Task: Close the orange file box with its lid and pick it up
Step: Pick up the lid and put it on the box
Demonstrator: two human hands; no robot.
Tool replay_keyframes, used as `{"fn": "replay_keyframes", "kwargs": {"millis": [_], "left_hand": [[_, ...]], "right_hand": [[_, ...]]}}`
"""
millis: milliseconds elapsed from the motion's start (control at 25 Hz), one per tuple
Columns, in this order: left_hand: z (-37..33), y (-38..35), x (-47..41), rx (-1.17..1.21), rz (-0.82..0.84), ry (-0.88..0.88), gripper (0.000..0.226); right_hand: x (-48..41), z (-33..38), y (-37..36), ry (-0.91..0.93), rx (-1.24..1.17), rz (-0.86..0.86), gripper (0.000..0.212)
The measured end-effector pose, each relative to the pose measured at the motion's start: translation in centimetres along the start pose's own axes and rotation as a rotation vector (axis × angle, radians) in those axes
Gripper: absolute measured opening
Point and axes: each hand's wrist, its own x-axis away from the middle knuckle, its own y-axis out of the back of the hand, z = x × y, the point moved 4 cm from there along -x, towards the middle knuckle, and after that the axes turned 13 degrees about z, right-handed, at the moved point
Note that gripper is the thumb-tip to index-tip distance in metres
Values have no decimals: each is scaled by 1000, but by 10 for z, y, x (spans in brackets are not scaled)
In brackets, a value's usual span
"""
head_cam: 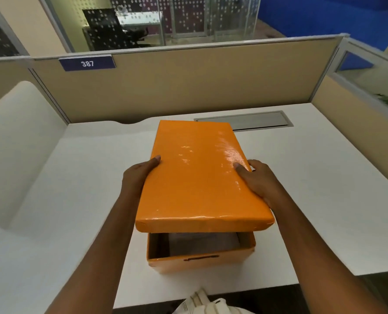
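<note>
The glossy orange lid (197, 175) hovers above the orange file box (202, 262), held between both hands. My left hand (138, 177) grips its left long edge, thumb on top. My right hand (258, 180) grips the right long edge, thumb on top too. The lid's near end is raised, so the box's near opening shows underneath, with white paper inside. The box stands on the white desk (75, 200) close to its front edge, and a dark slot handle marks its near wall. The far part of the box is hidden by the lid.
A grey cable hatch (245, 121) lies flush in the desk behind the lid. Beige cubicle partitions (188, 87) enclose the desk at the back and right, with a sign reading 387. A white cloth bag (202, 302) sits below the desk's front edge.
</note>
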Motion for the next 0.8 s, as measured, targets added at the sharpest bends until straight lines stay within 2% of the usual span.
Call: {"fn": "replay_keyframes", "kwargs": {"millis": [40, 80, 160, 320, 640, 800], "left_hand": [[2, 5, 2, -84, -95, -79, 54], [5, 8, 4, -107, -123, -134, 55], [13, 9, 8, -59, -91, -171, 54], [31, 4, 14, 25, -27, -130, 51], [49, 3, 16, 16, 166, 23, 67], [47, -1, 18, -2, 279, 14, 54]], "right_hand": [[-3, 0, -2, -8, 17, 10, 67], [-7, 1, -4, -15, 37, 20, 67], [-13, 0, -8, -31, 76, 33, 67], [-15, -10, -11, -45, 103, 19, 69], [-14, -21, -16, -24, 71, 6, 69], [-15, -22, -16, 0, 67, 13, 68]]}}
